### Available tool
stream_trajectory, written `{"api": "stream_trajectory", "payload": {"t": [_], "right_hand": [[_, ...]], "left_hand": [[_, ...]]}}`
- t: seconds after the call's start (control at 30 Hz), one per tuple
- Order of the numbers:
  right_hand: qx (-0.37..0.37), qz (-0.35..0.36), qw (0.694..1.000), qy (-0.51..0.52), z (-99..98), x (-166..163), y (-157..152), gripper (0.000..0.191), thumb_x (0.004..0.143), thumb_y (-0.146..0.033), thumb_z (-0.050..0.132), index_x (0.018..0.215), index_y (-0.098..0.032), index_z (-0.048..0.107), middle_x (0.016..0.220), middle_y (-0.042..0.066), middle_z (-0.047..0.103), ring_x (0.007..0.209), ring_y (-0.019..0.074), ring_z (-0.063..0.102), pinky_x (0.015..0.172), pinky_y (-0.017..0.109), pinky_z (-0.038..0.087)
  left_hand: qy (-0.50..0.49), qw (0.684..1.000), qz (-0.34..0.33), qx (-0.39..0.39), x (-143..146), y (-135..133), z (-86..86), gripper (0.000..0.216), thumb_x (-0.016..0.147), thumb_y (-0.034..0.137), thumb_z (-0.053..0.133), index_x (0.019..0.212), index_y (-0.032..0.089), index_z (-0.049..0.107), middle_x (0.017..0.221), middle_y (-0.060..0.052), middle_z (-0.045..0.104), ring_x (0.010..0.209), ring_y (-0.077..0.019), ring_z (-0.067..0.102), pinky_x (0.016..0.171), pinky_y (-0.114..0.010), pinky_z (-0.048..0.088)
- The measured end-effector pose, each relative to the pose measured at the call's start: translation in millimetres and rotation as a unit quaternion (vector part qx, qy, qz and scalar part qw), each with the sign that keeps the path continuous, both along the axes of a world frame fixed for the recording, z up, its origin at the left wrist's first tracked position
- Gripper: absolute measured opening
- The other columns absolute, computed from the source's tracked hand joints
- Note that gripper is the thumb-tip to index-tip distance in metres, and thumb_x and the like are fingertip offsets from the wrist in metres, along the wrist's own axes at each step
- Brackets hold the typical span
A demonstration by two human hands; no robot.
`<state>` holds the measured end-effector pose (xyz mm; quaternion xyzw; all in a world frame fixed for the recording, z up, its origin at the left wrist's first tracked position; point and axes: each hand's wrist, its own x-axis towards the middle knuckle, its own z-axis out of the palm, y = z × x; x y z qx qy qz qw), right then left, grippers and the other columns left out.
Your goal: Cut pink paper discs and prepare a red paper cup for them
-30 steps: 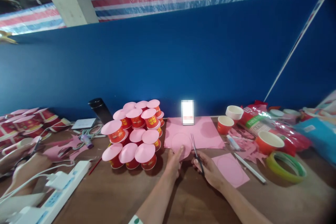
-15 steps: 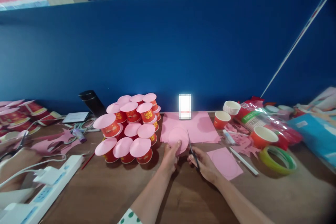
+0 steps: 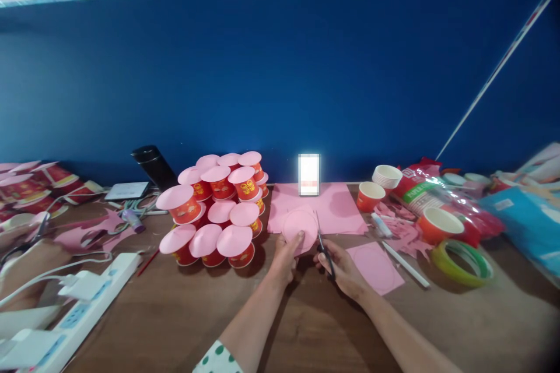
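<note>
Hardly anything has shifted since half a second ago: both hands keep the same pose at the middle of the table, with the blades at the same edge of the paper. At present the left hand (image 3: 286,256) pinches the lower edge of a pink paper disc (image 3: 300,227), thumb on its face, holding it upright just above the wooden table (image 3: 175,326). At three o'clock from it, the right hand (image 3: 343,265) is closed around the handles of black scissors (image 3: 322,245), whose blades point to twelve o'clock and sit at the disc's right rim; whether they are parted is too fine to tell. Behind the disc, at twelve o'clock, lie flat pink paper sheets (image 3: 339,210), and a lit phone (image 3: 308,173) stands at their far edge against the blue wall. At three o'clock from the right hand lies a smaller pink sheet (image 3: 374,268), with a white stick (image 3: 405,264) just beside it. Further out at three o'clock rests a green tape roll (image 3: 464,262). At one o'clock stands an open orange paper cup (image 3: 370,195), near a stack of white cups (image 3: 387,176). At ten o'clock from the left hand is a pile of red cups capped with pink discs (image 3: 214,210). At eight o'clock, well apart, lies a white power strip (image 3: 83,309).
</note>
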<state>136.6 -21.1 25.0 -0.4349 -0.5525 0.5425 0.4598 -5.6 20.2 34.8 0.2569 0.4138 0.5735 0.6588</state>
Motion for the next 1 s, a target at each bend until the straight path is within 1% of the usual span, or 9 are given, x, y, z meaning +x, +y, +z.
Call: {"api": "stream_trajectory", "payload": {"t": [0.1, 0.2, 0.27, 0.33, 0.43, 0.53, 0.63, 0.77, 1.0], "right_hand": [[-0.006, -0.003, 1.000, -0.008, 0.5, 0, -1, 0.036, 0.083, -0.044, 0.056, 0.109, -0.020, 0.054, 0.079, 0.003, 0.061, 0.068, 0.0135, 0.056, 0.053, 0.021, 0.042], [-0.006, -0.003, 1.000, -0.013, 0.8, 1, -1, 0.037, 0.083, -0.045, 0.055, 0.111, -0.020, 0.053, 0.079, 0.003, 0.061, 0.070, 0.0139, 0.057, 0.053, 0.021, 0.042], [-0.003, -0.001, 1.000, -0.017, 0.7, 1, -1, 0.037, 0.084, -0.045, 0.055, 0.111, -0.021, 0.053, 0.079, 0.003, 0.060, 0.070, 0.0141, 0.057, 0.053, 0.021, 0.043], [-0.002, -0.002, 1.000, -0.019, 0.5, 2, -1, 0.036, 0.084, -0.045, 0.055, 0.111, -0.021, 0.053, 0.079, 0.002, 0.060, 0.070, 0.0141, 0.056, 0.053, 0.021, 0.043], [-0.004, -0.006, 1.000, -0.016, -0.5, 2, 0, 0.035, 0.084, -0.044, 0.055, 0.110, -0.020, 0.054, 0.079, 0.002, 0.059, 0.070, 0.0143, 0.056, 0.051, 0.021, 0.042], [-0.012, -0.020, 1.000, -0.006, -2.6, 2, 0, 0.039, 0.082, -0.044, 0.057, 0.112, -0.020, 0.053, 0.078, 0.002, 0.058, 0.069, 0.0148, 0.055, 0.048, 0.021, 0.042], [-0.020, -0.035, 0.999, 0.005, -5.1, 1, 1, 0.044, 0.081, -0.045, 0.057, 0.117, -0.020, 0.051, 0.078, 0.002, 0.058, 0.067, 0.0143, 0.055, 0.046, 0.020, 0.041], [-0.028, -0.039, 0.999, 0.013, -7.4, 0, 1, 0.042, 0.081, -0.043, 0.058, 0.116, -0.021, 0.052, 0.075, 0.000, 0.057, 0.061, 0.0114, 0.052, 0.046, 0.020, 0.039], [-0.035, -0.034, 0.999, 0.004, -4.4, -1, 0, 0.040, 0.080, -0.042, 0.061, 0.114, -0.021, 0.056, 0.075, 0.001, 0.058, 0.062, 0.0117, 0.052, 0.047, 0.020, 0.040]], "left_hand": [[-0.010, 1.000, -0.002, 0.000, -2, 0, 0.1, 0.060, 0.060, 0.032, 0.076, 0.114, 0.017, 0.054, 0.098, -0.010, 0.069, 0.083, -0.0197, 0.066, 0.075, -0.030, 0.051], [-0.008, 1.000, -0.003, 0.017, -2, -1, 2.9, 0.063, 0.060, 0.028, 0.077, 0.117, 0.018, 0.051, 0.101, -0.011, 0.067, 0.087, -0.0202, 0.065, 0.079, -0.031, 0.050], [0.006, 1.000, 0.001, 0.027, -2, -2, 4.1, 0.063, 0.059, 0.026, 0.078, 0.116, 0.016, 0.052, 0.100, -0.012, 0.067, 0.088, -0.0204, 0.065, 0.080, -0.032, 0.050], [0.023, 1.000, 0.002, 0.019, -1, -1, 3.3, 0.058, 0.059, 0.027, 0.077, 0.111, 0.015, 0.054, 0.099, -0.012, 0.068, 0.086, -0.0198, 0.065, 0.079, -0.032, 0.050], [0.041, 0.999, 0.000, 0.004, 0, 1, -1.5, 0.047, 0.062, 0.034, 0.075, 0.100, 0.013, 0.060, 0.095, -0.012, 0.069, 0.082, -0.0202, 0.066, 0.077, -0.033, 0.050], [0.051, 0.999, 0.010, 0.017, 0, 3, -6.8, 0.042, 0.062, 0.035, 0.075, 0.094, 0.011, 0.063, 0.092, -0.013, 0.070, 0.081, -0.0210, 0.067, 0.078, -0.034, 0.050], [0.043, 0.998, 0.027, 0.023, 0, 5, -9.0, 0.042, 0.062, 0.035, 0.075, 0.094, 0.010, 0.063, 0.094, -0.015, 0.069, 0.083, -0.0217, 0.066, 0.080, -0.036, 0.049], [0.029, 0.998, 0.044, 0.014, -1, 6, -8.1, 0.043, 0.062, 0.034, 0.075, 0.096, 0.011, 0.062, 0.095, -0.014, 0.069, 0.083, -0.0212, 0.066, 0.081, -0.037, 0.049], [0.024, 0.999, 0.039, 0.016, 1, 4, -8.0, 0.041, 0.063, 0.035, 0.074, 0.095, 0.011, 0.064, 0.094, -0.015, 0.069, 0.081, -0.0216, 0.067, 0.082, -0.038, 0.049]]}}
